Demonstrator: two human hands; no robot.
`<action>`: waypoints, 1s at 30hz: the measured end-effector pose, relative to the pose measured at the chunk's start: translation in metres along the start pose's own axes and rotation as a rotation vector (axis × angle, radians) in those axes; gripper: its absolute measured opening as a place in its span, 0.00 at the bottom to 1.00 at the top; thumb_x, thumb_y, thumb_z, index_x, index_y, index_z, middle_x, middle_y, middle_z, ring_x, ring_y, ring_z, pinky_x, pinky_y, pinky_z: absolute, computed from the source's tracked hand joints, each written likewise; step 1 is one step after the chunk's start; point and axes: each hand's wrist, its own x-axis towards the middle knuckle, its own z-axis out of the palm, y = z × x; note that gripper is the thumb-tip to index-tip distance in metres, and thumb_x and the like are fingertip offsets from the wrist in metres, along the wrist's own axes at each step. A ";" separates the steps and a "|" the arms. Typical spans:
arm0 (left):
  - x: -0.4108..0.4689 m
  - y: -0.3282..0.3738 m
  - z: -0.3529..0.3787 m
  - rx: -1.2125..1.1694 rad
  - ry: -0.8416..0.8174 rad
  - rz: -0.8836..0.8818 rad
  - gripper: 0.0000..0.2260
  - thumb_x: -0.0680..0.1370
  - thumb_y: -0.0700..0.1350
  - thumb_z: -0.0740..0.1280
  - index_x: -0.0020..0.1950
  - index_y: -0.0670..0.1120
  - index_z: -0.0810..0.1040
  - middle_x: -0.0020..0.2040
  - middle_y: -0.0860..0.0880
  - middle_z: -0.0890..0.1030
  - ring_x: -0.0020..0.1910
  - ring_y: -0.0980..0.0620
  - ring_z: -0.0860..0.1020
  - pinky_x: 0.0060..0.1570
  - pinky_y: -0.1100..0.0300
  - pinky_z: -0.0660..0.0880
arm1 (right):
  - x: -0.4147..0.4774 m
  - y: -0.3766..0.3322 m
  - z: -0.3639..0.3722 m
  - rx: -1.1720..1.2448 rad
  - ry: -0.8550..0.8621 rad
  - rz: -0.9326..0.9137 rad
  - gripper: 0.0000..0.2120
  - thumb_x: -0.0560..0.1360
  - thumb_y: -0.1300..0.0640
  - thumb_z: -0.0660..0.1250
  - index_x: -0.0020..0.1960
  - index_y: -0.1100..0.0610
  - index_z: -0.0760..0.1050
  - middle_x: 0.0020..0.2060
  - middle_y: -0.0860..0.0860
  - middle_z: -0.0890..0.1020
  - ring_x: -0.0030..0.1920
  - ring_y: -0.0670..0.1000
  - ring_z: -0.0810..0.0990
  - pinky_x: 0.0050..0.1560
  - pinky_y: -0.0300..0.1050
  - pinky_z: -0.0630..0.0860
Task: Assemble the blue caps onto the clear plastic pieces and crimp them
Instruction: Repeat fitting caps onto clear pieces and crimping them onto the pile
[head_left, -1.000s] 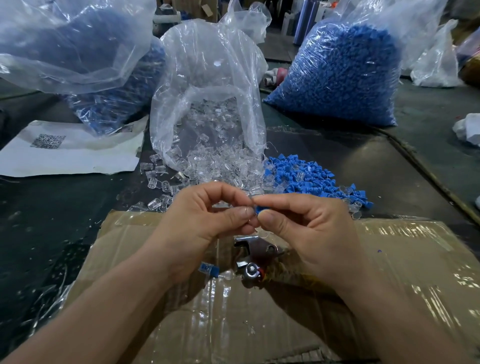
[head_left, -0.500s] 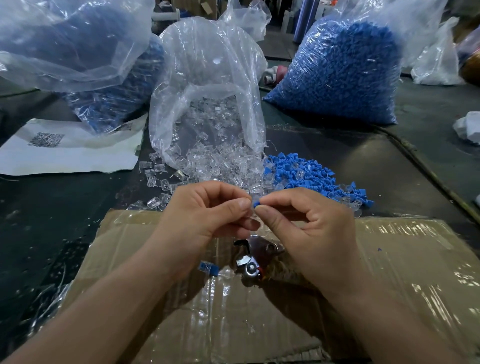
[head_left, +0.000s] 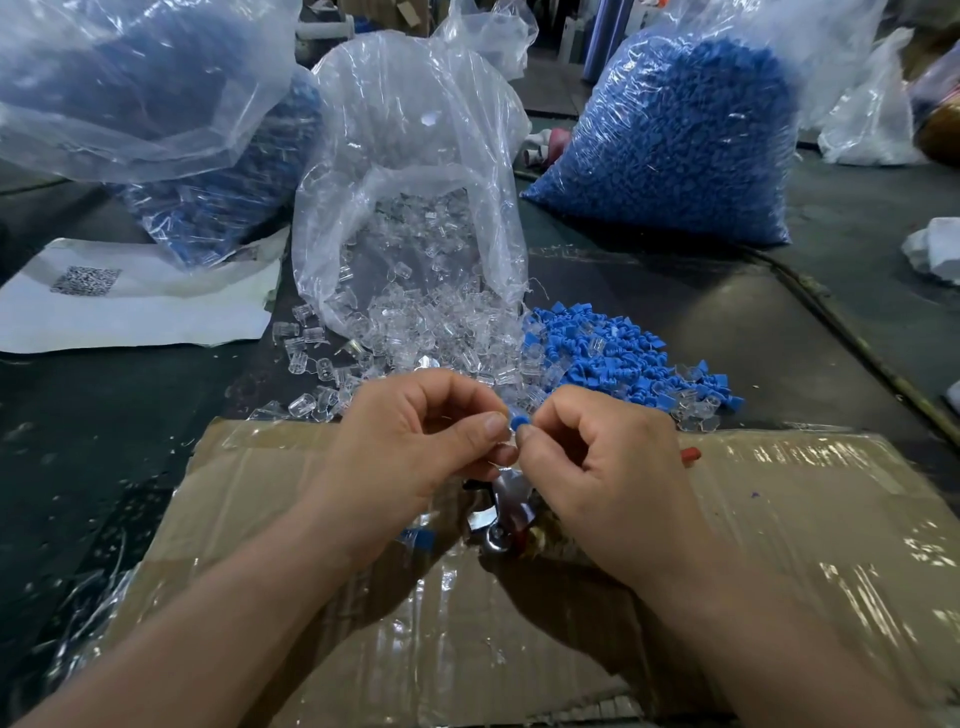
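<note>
Blue plastic cap (head_left: 517, 417), small and round, sits right where the two sets of fingertips meet. It is pinched between the thumb and forefinger of the right hand (head_left: 608, 467), whose other fingers are curled in toward the palm. The left hand (head_left: 415, 447) comes in from the other side, thumb and forefinger closed tip to tip against the cap. A small clear plastic piece (head_left: 506, 446) shows only as a glint at that thumb's tip, and I cannot tell whether the cap is seated in it.

Straight below the fingers a shiny metal crimping tool (head_left: 501, 514) lies on a flat sheet of taped brown cardboard (head_left: 779, 519). Its red handle tip (head_left: 691, 455) pokes out past the right knuckles. Under the left wrist another small blue-capped piece (head_left: 421, 538) rests on the cardboard.

Just beyond the fingertips a spill of loose clear pieces (head_left: 431, 338) runs out of an open transparent plastic bag (head_left: 405, 156). Beyond the right fingers and a little to their right lies a loose heap of blue caps (head_left: 623, 358), with a few clear pieces mixed in. Well past that stands a full bag of blue caps (head_left: 675, 145). Far off to the left of the left fingers a white paper sheet with a printed code (head_left: 135, 301) lies on the dark table (head_left: 104, 441).
</note>
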 end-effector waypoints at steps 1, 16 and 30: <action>0.000 0.000 0.000 -0.001 -0.001 -0.004 0.06 0.61 0.41 0.70 0.37 0.42 0.79 0.31 0.47 0.82 0.31 0.54 0.81 0.33 0.65 0.78 | 0.000 0.000 0.000 0.004 0.000 -0.005 0.10 0.69 0.54 0.63 0.30 0.57 0.73 0.22 0.46 0.71 0.29 0.48 0.72 0.26 0.37 0.64; 0.002 0.004 -0.006 -0.112 0.023 -0.178 0.05 0.59 0.34 0.71 0.29 0.44 0.81 0.25 0.44 0.78 0.22 0.53 0.75 0.21 0.65 0.72 | 0.000 0.002 0.002 0.084 0.043 -0.203 0.14 0.68 0.52 0.71 0.50 0.59 0.81 0.42 0.47 0.83 0.45 0.42 0.79 0.46 0.32 0.76; 0.004 0.004 -0.012 -0.239 -0.101 -0.252 0.06 0.59 0.34 0.70 0.30 0.44 0.81 0.28 0.43 0.78 0.24 0.50 0.77 0.22 0.65 0.73 | 0.003 0.011 0.001 -0.017 0.111 -0.406 0.12 0.71 0.56 0.67 0.49 0.63 0.81 0.42 0.52 0.84 0.45 0.45 0.79 0.48 0.30 0.74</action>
